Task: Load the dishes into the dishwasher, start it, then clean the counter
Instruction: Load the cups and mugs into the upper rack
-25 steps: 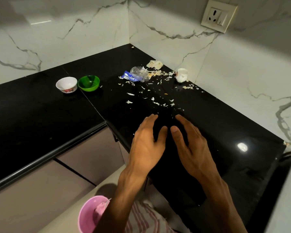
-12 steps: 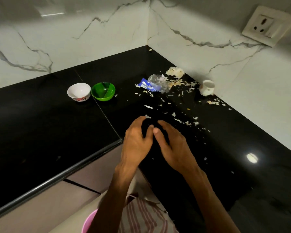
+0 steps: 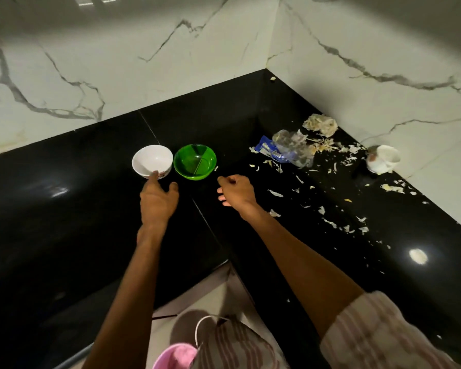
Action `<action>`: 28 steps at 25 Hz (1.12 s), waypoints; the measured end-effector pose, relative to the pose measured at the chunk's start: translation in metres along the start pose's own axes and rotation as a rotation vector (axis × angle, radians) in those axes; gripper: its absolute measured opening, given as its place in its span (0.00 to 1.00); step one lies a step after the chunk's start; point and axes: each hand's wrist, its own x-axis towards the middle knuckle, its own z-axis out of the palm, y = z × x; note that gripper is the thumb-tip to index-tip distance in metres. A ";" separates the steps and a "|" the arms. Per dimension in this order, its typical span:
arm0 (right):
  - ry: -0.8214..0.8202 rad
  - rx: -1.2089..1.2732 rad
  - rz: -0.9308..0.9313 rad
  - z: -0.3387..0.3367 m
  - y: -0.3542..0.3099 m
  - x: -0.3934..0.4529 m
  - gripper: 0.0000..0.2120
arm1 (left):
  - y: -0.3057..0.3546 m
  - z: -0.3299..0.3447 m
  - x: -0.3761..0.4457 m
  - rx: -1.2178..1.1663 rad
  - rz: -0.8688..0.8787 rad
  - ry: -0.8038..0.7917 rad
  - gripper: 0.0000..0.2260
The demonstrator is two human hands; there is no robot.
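Note:
A white bowl [image 3: 151, 158] and a green bowl [image 3: 194, 161] stand side by side on the black counter [image 3: 64, 222], both looking empty. My left hand [image 3: 157, 201] reaches forward with its thumb spread, and its index fingertip touches the near side of the white bowl. My right hand [image 3: 236, 191] hovers just to the right of and nearer than the green bowl, apart from it. Its fingers are loosely curled and hold nothing. A small white cup [image 3: 383, 158] lies tipped over near the right wall.
A blue and clear plastic wrapper [image 3: 285, 149], a crumpled wad [image 3: 321, 123] and several pale scraps [image 3: 328, 209] litter the right arm of the counter. Marble walls enclose the corner. A pink bucket [image 3: 175, 356] stands on the floor below me.
Both hands left the counter's right arm, where they lay close together, and moved left and forward to the bowls. They have spread apart. The view swung left.

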 end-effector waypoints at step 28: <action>1.005 0.165 0.327 -0.308 0.236 -0.242 0.11 | 0.097 0.205 -0.272 -0.126 0.698 -0.752 0.09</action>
